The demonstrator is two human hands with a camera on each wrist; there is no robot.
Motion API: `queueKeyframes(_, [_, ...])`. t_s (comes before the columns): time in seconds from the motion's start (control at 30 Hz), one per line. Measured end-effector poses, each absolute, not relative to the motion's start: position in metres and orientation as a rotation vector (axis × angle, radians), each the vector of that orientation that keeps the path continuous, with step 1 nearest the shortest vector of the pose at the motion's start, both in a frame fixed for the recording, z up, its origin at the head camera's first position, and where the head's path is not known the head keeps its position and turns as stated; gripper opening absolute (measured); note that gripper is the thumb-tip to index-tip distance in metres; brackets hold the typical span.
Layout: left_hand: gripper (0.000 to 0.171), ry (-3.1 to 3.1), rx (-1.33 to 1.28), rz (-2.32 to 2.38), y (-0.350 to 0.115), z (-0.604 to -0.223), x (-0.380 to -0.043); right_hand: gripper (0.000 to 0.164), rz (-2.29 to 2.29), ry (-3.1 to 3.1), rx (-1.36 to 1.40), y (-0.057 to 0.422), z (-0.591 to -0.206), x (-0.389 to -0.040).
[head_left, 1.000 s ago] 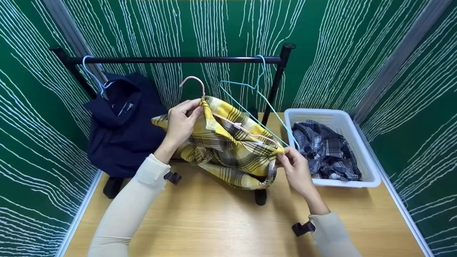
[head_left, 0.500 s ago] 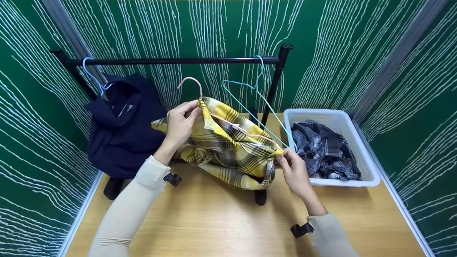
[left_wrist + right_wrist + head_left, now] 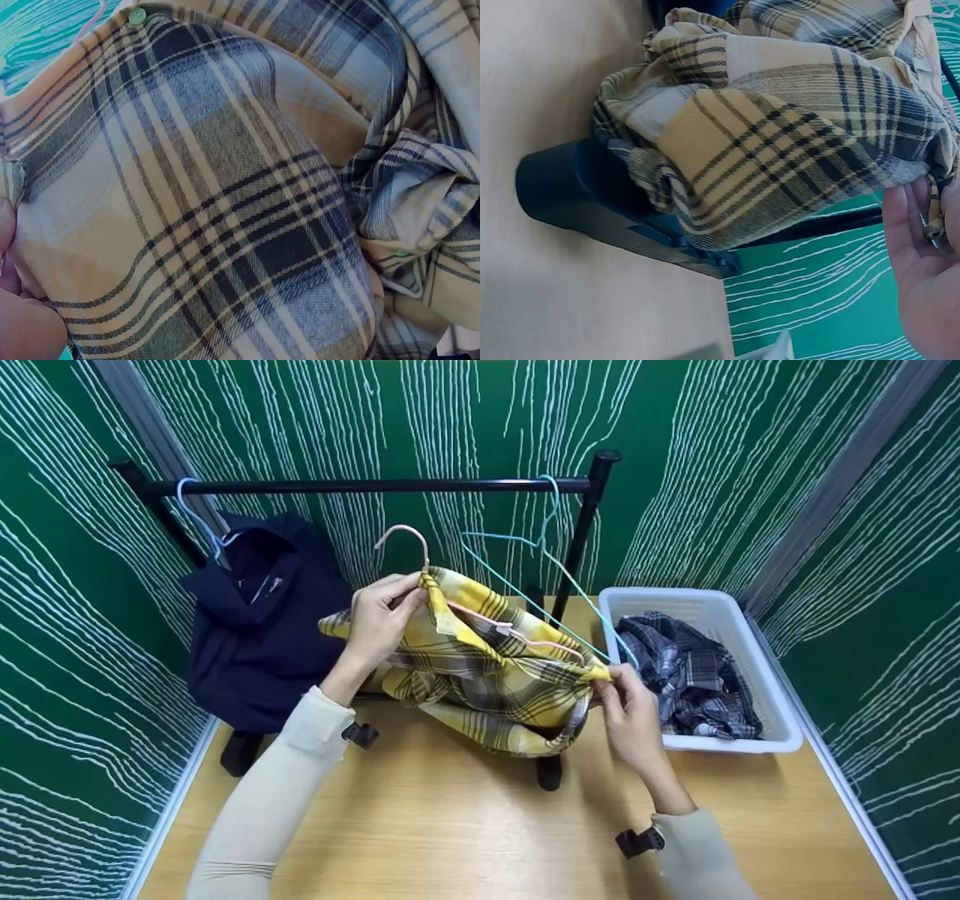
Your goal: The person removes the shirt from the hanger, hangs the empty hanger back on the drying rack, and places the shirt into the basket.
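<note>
A yellow plaid shirt (image 3: 480, 682) hangs between my two hands, with a pink hanger (image 3: 553, 645) partly inside its neck opening. The hanger's hook stands above the cloth, bare. My left hand (image 3: 381, 619) pinches the shirt's edge just below that hook. At the other end, my right hand (image 3: 634, 712) pinches a gathered corner of the shirt near the hanger's arm end. The plaid cloth (image 3: 202, 187) fills most of the left wrist view, a green button (image 3: 137, 15) at its edge. In the right wrist view, the fingers (image 3: 907, 225) hold bunched fabric.
A black rack bar (image 3: 360, 486) spans the back. On it hang a navy garment (image 3: 262, 652) on a blue hanger at left and a bare teal hanger (image 3: 525, 538) at right. A white basket (image 3: 776, 712) holds a dark plaid shirt (image 3: 686, 682).
My right hand has moved slightly right, drawing the shirt's corner outward past the hanger's end. My left hand stays nearly where it was, still pinching below the hook.
</note>
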State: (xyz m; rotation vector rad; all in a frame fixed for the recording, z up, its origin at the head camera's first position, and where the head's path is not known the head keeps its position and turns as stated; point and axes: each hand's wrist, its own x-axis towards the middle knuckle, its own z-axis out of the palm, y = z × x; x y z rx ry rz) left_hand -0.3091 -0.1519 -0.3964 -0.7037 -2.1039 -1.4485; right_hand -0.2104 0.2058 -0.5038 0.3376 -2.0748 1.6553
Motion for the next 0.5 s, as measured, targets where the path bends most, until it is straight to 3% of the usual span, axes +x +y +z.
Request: queueKeyframes(0.5, [0.025, -2.001, -0.618, -1.755, -0.144, -0.389, -0.306, 0.017, 1.669, -2.328, 0.483, 0.185, -0.509, -0.216])
